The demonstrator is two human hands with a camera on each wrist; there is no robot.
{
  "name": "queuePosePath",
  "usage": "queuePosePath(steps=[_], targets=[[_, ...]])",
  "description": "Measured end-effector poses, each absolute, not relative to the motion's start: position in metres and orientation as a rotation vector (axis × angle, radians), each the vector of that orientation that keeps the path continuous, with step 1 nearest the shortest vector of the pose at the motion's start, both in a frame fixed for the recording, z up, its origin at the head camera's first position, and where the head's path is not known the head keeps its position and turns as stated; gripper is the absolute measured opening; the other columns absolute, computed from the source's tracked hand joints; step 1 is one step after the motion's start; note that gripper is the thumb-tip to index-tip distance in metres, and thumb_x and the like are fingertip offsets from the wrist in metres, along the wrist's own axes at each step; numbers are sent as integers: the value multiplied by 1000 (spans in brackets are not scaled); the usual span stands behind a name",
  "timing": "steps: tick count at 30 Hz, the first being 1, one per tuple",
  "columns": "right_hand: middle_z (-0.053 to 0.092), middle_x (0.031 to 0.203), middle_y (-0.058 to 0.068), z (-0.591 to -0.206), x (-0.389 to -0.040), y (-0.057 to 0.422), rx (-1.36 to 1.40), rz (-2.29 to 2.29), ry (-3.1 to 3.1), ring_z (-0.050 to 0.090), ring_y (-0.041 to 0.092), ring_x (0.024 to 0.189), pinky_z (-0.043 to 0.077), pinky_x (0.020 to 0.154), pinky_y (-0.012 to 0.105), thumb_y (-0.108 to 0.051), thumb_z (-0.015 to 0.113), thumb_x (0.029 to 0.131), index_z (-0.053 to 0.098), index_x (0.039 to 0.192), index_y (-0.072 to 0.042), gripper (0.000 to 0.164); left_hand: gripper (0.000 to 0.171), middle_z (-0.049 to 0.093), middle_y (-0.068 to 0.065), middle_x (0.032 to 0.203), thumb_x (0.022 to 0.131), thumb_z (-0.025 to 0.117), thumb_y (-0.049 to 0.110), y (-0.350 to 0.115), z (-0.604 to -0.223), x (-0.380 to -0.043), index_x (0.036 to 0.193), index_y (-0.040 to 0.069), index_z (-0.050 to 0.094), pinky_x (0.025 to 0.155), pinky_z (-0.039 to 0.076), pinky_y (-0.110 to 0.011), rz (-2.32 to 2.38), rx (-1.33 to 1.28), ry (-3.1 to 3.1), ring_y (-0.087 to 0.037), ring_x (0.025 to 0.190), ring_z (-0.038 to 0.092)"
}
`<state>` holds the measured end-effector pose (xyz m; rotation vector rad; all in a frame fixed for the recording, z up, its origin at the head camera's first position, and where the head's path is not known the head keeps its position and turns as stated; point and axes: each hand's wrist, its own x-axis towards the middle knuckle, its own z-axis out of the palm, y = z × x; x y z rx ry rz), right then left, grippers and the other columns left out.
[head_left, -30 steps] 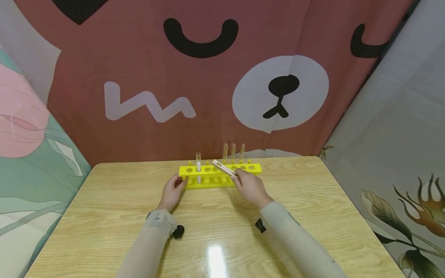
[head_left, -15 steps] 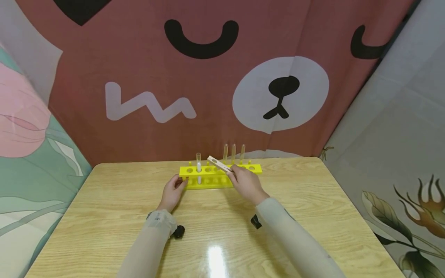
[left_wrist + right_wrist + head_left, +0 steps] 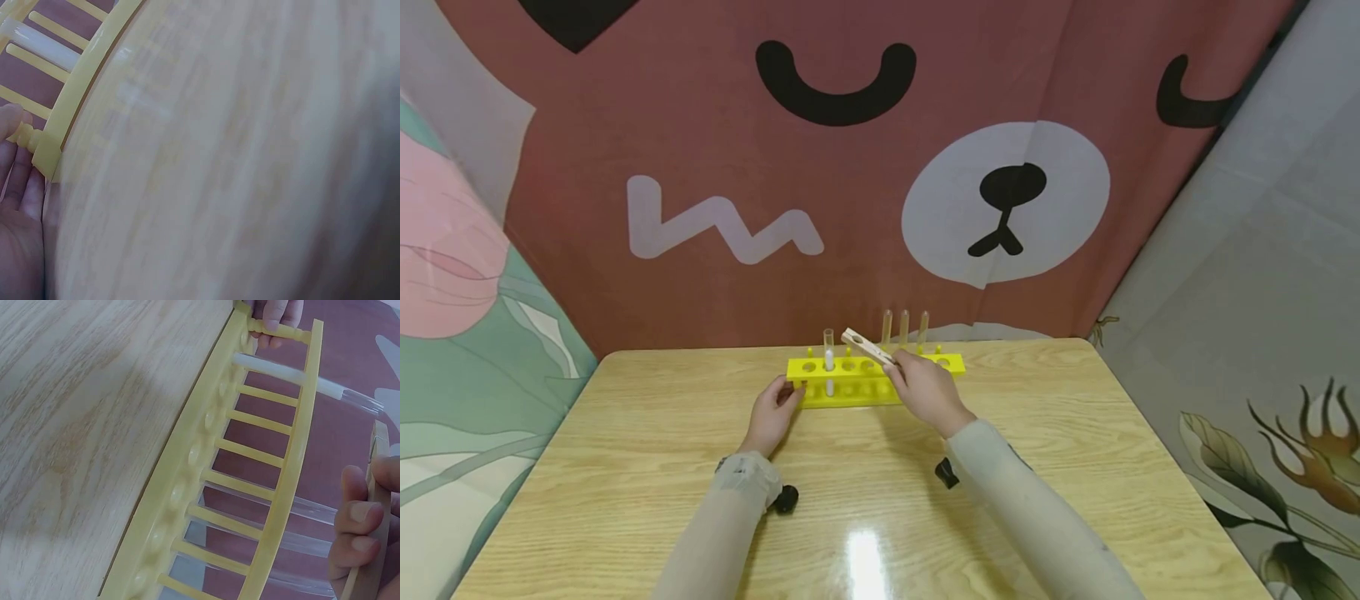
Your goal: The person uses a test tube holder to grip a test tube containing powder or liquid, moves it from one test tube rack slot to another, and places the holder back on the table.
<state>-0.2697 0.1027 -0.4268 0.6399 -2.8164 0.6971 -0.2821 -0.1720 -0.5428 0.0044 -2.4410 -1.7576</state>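
Note:
A yellow test tube rack (image 3: pixel 876 367) stands near the table's far edge. My left hand (image 3: pixel 771 417) grips its left end post (image 3: pixel 25 136) between thumb and fingers. One test tube holding white material (image 3: pixel 829 360) sits upright in a hole near that end. My right hand (image 3: pixel 928 390) holds a wooden test tube clamp (image 3: pixel 867 345), raised over the rack and slanting up to the left. In the right wrist view the clamp's tip (image 3: pixel 380 432) is close to the white-filled tube's mouth (image 3: pixel 369 403), apart from it. Fingers curl round the clamp's handle (image 3: pixel 369 569).
Three clear test tubes (image 3: pixel 904 328) stand upside down on pegs along the rack's back, behind my right hand. A patterned curtain (image 3: pixel 715 300) hangs just beyond the wooden table (image 3: pixel 662 433). Black wrist-worn pieces (image 3: pixel 786 500) show beside my sleeves.
My right hand has moved a little left and up with the clamp, bringing its tip nearer the white-filled tube. The left hand and the rack have stayed in place.

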Motion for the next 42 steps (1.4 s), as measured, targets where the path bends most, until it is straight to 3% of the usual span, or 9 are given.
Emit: queuePosePath(steps=[42], targets=[[47,63,-3,-412,-271,78,715,679,-2708,36,12,48,31,45,26,-22,60,104,68,98,-8,17,23,66,-14,120,103,62,17,-173,-546,-284,123,7,66,99,48,-44,-1781,-11,-2408,-28,114,59]])
